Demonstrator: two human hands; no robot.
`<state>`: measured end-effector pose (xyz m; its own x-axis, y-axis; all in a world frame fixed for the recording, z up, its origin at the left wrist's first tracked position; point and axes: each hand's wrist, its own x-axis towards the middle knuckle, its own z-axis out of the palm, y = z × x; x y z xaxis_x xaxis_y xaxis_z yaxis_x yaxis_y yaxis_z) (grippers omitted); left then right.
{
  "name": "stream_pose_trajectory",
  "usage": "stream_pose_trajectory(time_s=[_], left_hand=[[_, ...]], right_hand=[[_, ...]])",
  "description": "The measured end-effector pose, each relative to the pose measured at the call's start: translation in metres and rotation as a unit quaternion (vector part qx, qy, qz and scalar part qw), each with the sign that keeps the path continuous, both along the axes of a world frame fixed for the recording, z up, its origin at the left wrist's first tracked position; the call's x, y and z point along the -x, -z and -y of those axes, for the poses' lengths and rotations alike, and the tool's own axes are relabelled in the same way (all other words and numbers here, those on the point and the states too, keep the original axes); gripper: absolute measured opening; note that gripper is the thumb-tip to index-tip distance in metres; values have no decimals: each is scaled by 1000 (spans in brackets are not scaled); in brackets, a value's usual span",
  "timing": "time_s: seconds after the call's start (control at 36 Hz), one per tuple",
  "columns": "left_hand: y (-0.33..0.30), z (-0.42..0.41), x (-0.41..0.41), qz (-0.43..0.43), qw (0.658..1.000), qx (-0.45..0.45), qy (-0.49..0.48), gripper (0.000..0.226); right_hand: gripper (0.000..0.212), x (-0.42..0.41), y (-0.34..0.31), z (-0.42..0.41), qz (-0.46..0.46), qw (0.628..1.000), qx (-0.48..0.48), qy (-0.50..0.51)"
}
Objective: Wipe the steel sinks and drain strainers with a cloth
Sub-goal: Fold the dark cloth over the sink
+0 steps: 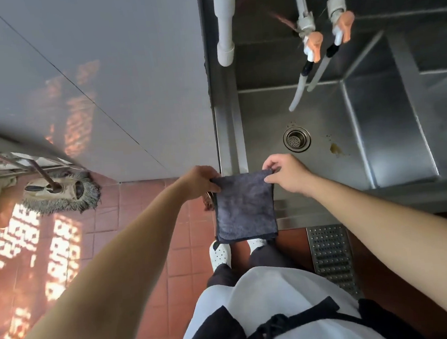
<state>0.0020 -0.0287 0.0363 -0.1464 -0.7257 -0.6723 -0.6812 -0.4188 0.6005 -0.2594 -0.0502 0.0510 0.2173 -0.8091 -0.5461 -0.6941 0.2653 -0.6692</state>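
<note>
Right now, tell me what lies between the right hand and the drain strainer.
Head view: only bare steel sink floor lies between the right hand and the drain strainer.

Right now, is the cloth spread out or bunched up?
Spread out: the dark cloth hangs flat, its top corners pinched by the left hand and right hand.

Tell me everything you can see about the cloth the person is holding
The cloth is a dark grey, plush-looking square, apparently microfibre, hanging flat and unfolded by its top edge. The left hand pinches its upper left corner and the right hand its upper right. It hangs in front of the steel sink, above the person's white shoes. Nothing else touches it.
</note>
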Motion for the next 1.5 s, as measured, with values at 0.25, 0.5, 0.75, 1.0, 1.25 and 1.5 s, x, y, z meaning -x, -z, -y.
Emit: stream_pose_trajectory(time_s=[0.25,0.5,0.75,1.0,1.25,1.5], left_hand=[[-72,13,-2,-89,992,93,-2,28],[-85,-53,-2,-41,940,335,53,26],[5,-160,15,27,934,275,228,20],[7,-163,17,-71,964,237,98,19],[5,-141,30,-143,960,145,-193,12],[26,-114,43,-67,946,113,-297,10]], right_hand=[[21,6,-65,-2,32,992,119,34],[29,27,-82,-60,25,969,245,-15],[31,35,5,-149,-72,989,32,-124],[25,31,-2,-143,-7,991,107,-79],[17,29,9,-121,-14,989,141,-49],[10,-2,28,-68,-86,989,111,-50]])
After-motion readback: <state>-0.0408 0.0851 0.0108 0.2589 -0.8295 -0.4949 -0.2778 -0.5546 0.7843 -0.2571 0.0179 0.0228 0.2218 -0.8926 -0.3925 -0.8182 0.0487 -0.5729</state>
